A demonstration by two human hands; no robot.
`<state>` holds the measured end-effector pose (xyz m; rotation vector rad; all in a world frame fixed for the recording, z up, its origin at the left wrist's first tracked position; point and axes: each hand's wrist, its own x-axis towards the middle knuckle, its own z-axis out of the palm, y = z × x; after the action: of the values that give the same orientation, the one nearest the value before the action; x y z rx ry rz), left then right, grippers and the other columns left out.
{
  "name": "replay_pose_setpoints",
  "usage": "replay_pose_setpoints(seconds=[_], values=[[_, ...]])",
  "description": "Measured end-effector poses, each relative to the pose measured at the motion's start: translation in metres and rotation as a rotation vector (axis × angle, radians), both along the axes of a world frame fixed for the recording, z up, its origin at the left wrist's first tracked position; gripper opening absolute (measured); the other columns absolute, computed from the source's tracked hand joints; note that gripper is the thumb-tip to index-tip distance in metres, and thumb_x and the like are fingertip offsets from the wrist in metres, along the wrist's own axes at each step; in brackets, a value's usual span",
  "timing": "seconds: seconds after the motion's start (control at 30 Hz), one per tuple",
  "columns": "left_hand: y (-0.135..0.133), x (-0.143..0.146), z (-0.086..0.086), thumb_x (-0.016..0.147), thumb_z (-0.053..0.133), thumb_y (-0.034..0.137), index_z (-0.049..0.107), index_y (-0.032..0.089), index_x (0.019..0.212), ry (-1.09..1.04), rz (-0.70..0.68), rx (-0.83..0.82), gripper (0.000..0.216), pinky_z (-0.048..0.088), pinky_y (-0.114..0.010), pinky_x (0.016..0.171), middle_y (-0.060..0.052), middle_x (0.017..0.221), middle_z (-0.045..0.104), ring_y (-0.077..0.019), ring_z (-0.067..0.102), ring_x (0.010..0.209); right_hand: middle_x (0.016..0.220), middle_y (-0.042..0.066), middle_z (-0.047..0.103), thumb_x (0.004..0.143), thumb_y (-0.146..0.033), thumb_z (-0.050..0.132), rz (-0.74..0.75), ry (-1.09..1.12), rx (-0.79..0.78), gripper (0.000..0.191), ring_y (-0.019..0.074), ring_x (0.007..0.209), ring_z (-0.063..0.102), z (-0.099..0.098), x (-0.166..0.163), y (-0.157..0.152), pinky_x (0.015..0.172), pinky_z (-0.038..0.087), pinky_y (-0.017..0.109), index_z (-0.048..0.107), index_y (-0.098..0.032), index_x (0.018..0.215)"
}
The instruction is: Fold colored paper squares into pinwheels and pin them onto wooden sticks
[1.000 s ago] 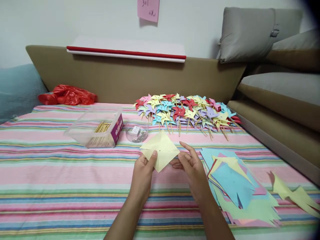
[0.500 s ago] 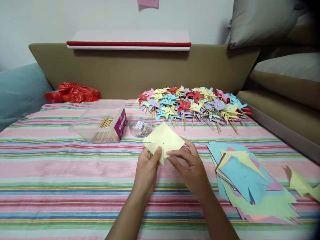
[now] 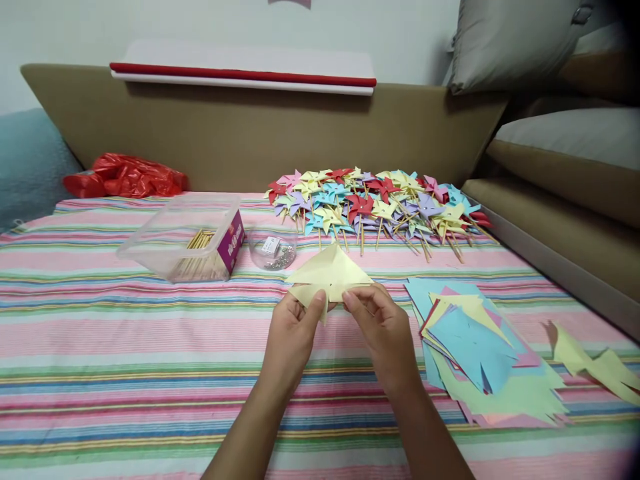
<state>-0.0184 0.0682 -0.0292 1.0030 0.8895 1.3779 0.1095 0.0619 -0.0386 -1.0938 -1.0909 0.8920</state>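
Both my hands hold a pale yellow paper square with cuts in it, above the striped cloth. My left hand pinches its lower left part between thumb and fingers. My right hand pinches its lower right flap, which is bent inwards toward the middle. A heap of finished paper pinwheels on sticks lies behind the sheet. To the right of my right hand lies a stack of cut coloured paper squares.
A clear plastic box of wooden sticks and a small clear tub of metal pins stand at the left rear. A red plastic bag lies by the brown sofa back. Yellow paper scraps lie far right.
My right hand has moved in onto the yellow sheet and folded a corner toward its middle. The sheet has tipped flatter. The view has shifted slightly downward.
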Motion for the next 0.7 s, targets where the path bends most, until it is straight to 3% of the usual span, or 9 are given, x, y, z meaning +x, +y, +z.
replay_pose_setpoints(seconds=[0.3, 0.7], values=[[-0.0029, 0.0001, 0.0033, 0.083, 0.076, 0.040, 0.072, 0.016, 0.095, 0.043, 0.015, -0.015, 0.027, 0.052, -0.031, 0.083, -0.007, 0.097, 0.077, -0.0225, 0.070, 0.093, 0.095, 0.004, 0.064, 0.082, -0.038, 0.073, -0.052, -0.026, -0.018, 0.017, 0.0166, 0.081, 0.066, 0.0026, -0.0042, -0.0026, 0.074, 0.059, 0.030, 0.071, -0.022, 0.082], [-0.0030, 0.0009, 0.0056, 0.083, 0.077, 0.034, 0.070, 0.016, 0.091, 0.083, 0.007, -0.018, 0.021, 0.053, -0.029, 0.080, -0.005, 0.086, 0.075, -0.0192, 0.069, 0.083, 0.092, 0.002, 0.062, 0.082, -0.036, 0.073, -0.084, -0.078, 0.007, 0.015, 0.0139, 0.075, 0.064, 0.0032, -0.0057, -0.0033, 0.069, 0.057, 0.027, 0.071, -0.021, 0.080]])
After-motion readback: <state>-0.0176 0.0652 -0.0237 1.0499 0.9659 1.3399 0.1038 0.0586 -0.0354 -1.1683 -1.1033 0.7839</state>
